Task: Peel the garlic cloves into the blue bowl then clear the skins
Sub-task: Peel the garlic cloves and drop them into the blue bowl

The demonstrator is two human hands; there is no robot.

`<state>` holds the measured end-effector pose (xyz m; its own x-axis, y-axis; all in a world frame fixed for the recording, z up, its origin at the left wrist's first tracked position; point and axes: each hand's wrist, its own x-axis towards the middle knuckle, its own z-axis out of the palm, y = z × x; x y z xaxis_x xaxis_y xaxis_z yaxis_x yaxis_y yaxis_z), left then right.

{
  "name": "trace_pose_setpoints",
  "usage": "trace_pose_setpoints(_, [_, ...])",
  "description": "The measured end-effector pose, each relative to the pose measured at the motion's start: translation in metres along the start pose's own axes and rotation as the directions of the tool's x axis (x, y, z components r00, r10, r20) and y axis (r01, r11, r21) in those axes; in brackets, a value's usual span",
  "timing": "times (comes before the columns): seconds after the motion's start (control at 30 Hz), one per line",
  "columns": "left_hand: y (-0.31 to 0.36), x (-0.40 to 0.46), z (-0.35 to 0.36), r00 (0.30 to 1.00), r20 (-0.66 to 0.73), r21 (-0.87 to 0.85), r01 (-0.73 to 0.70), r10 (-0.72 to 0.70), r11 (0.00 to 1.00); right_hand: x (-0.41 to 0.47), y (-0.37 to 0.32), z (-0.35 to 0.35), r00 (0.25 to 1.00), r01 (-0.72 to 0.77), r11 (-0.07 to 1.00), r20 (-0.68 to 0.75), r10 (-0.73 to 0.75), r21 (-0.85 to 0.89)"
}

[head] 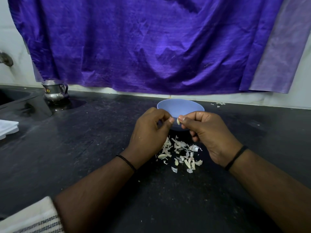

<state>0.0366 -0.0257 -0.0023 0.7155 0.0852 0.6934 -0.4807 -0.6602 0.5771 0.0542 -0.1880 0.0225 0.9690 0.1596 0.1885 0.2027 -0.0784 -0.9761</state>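
Right now, from the head camera, your right hand (208,132) pinches a small pale garlic clove (178,121) between thumb and forefinger, the other fingers curled under. Your left hand (149,130) sits just beside it, thumb and forefinger pressed together at the tips close to the clove; whether they grip a scrap of skin you cannot tell from this angle. Both hands hover just in front of the blue bowl (180,106), which stands on the black countertop (84,148) near the back wall; its inside is partly hidden by your knuckles.

Below your hands, between your wrists, lies a loose heap of garlic skins (180,153), with a few pale pieces among them that may be cloves. A few more flakes (218,104) lie well apart, to the right of the bowl by the wall.

To the left, a steel jug (54,91) stands beside the dark sink (15,98). A purple cloth (151,44) hangs over the wall behind the bowl. A woven cloth (30,217) shows at the lower left corner.
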Motion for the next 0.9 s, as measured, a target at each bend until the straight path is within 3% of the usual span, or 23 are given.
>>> trace_pose_setpoints(0.1, [0.0045,-0.0016,0.0011,0.998,0.056,-0.127,0.011,-0.004,0.992,-0.0008,-0.0012,-0.0005,1.0,0.002,1.0,-0.018,-0.002,0.003])
trace_pose_setpoints(0.23, [0.003,-0.0014,0.0023,1.0,0.023,-0.152,0.016,-0.013,0.988,-0.0015,-0.0003,0.0,1.0,0.022,0.999,-0.011,-0.022,-0.024])
trace_pose_setpoints(0.4, [0.0027,0.001,-0.0005,0.995,0.035,-0.284,0.104,-0.098,0.953,0.0028,0.0003,-0.0043,0.996,-0.025,0.998,0.087,0.031,-0.063])
trace_pose_setpoints(0.47, [0.0009,0.0023,-0.0009,0.99,0.031,-0.297,0.141,-0.138,0.944,0.0023,0.0019,-0.0065,0.992,0.043,0.97,0.128,-0.012,-0.238])
trace_pose_setpoints(0.53, [-0.0019,0.0031,-0.0008,0.987,0.026,-0.274,0.159,-0.158,0.948,0.002,0.0041,-0.0074,0.975,0.222,0.816,0.141,-0.174,-0.533])
trace_pose_setpoints(0.6, [-0.004,0.0034,-0.0004,0.987,0.03,-0.249,0.163,-0.161,0.955,-0.0003,0.003,-0.007,0.945,0.305,0.711,0.111,-0.307,-0.633])
trace_pose_setpoints(0.73, [-0.004,0.0026,0.0014,0.986,0.059,-0.219,0.167,-0.158,0.961,-0.0009,-0.0018,-0.0051,0.912,0.351,0.785,-0.004,-0.41,-0.511])
trace_pose_setpoints(0.9, [-0.0027,0.001,0.0018,0.983,0.132,-0.199,0.155,-0.13,0.968,-0.0029,0.0006,0.0006,0.916,0.388,0.83,0.062,-0.397,-0.402])
